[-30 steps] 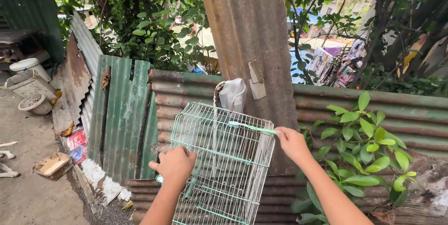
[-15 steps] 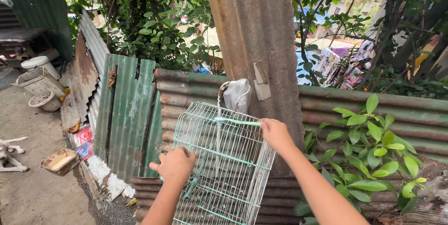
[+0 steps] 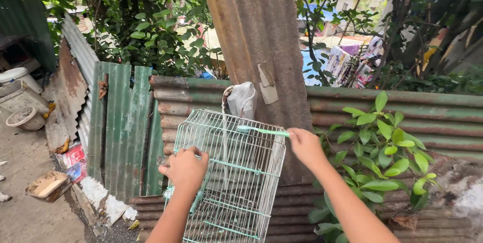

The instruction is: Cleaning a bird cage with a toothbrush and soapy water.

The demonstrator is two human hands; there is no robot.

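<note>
Wire birdcage (image 3: 229,177), white with pale green bars, held up tilted against the rusty corrugated fence (image 3: 427,117). Left hand (image 3: 186,169) clenched on its left side; right hand (image 3: 305,145) closed around a green toothbrush (image 3: 261,130), bristle end resting on the cage's top edge. White plastic bag (image 3: 241,99) hangs just behind; leafy shrub (image 3: 387,147) to the right.

A home backyard outdoors; rusty corrugated fence (image 3: 402,117) far, trees (image 3: 151,31) behind, buckets (image 3: 20,97) on dirt ground left.
</note>
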